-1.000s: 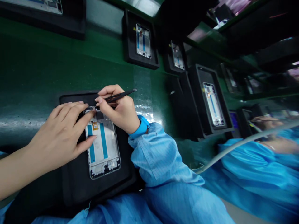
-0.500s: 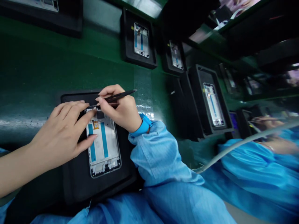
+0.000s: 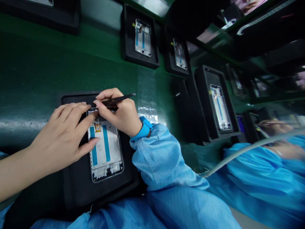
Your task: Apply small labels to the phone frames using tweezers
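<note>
A phone frame (image 3: 111,143) with two blue strips and a small orange flex cable (image 3: 97,127) lies in a black foam tray (image 3: 78,187). My left hand (image 3: 68,130) rests with fingers spread over the frame's upper left; its index fingertip presses near the top edge and its thumb lies over the left blue strip. Dark tweezers (image 3: 116,100) are pinched in my right hand (image 3: 121,111), just above the frame's top edge. Their tips are hidden behind the fingers. A blue band circles my right wrist.
More trays with phone frames stand on the green table: one tray (image 3: 125,38) at the back, another (image 3: 168,63) beside it, and a stacked one (image 3: 212,130) at right. A grey cable (image 3: 247,148) crosses before a co-worker's blue sleeve (image 3: 250,165).
My right hand has shifted slightly left with the tweezers, toward my left fingertips. My left hand and the phone frame have stayed in place.
</note>
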A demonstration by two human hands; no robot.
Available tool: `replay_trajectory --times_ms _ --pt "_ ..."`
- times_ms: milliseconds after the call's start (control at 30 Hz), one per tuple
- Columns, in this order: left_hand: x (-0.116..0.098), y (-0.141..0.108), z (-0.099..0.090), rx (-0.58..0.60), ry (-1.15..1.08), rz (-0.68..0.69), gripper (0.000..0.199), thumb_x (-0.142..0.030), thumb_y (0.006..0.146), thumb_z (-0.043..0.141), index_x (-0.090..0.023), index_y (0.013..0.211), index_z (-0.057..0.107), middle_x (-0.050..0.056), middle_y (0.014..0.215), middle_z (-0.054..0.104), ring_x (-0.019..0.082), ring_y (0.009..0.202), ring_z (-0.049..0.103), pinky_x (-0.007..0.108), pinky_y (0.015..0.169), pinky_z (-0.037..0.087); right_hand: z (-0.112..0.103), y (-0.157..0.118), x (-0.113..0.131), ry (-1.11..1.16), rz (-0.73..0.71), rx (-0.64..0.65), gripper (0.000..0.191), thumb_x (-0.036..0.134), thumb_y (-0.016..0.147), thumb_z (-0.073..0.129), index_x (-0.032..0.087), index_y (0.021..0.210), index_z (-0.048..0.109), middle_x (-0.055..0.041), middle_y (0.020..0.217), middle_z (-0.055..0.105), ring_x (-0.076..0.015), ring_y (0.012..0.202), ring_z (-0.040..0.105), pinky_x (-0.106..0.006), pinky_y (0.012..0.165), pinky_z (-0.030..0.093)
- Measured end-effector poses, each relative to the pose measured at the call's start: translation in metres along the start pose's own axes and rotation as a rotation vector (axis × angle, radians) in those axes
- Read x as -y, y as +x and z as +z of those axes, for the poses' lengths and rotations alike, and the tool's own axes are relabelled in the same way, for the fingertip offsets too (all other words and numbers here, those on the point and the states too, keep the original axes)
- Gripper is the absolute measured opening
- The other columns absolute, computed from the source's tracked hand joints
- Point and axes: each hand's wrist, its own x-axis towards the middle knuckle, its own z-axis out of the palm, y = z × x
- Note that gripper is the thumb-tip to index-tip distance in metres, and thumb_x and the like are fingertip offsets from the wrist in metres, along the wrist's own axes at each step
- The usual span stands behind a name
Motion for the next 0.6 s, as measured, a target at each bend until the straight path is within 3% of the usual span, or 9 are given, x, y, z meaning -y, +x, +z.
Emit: replay_trajectory --times_ms 200,600 --pt "-0.0006 0.0000 0.0008 0.010 -0.030 -0.031 0.056 -0.049 0.087 0.041 -0.009 0.125 0.050 0.024 0.126 0.048 0.041 0.118 0.045 0.057 0.095 0.037 -0.0004 0.0010 0.0009 0.019 0.095 0.028 0.013 0.029 0.088 0.053 0.018 0.096 0.055 -0.0007 0.093 0.065 -0.0103 0.080 0.065 -0.023 0.073 0.055" --pt "-0.0013 0.0010 0.0000 0.015 -0.009 -0.021 0.058 -0.048 0.087 0.040 -0.006 0.125 0.049 0.025 0.125 0.048 0.041 0.117 0.045 0.056 0.095 0.038 0.0007 0.0040 0.0029 0.021 0.079 0.034 0.013 0.027 0.088 0.052 0.017 0.096 0.055 -0.0018 0.097 0.064 -0.0104 0.084 0.065 -0.022 0.076 0.055"
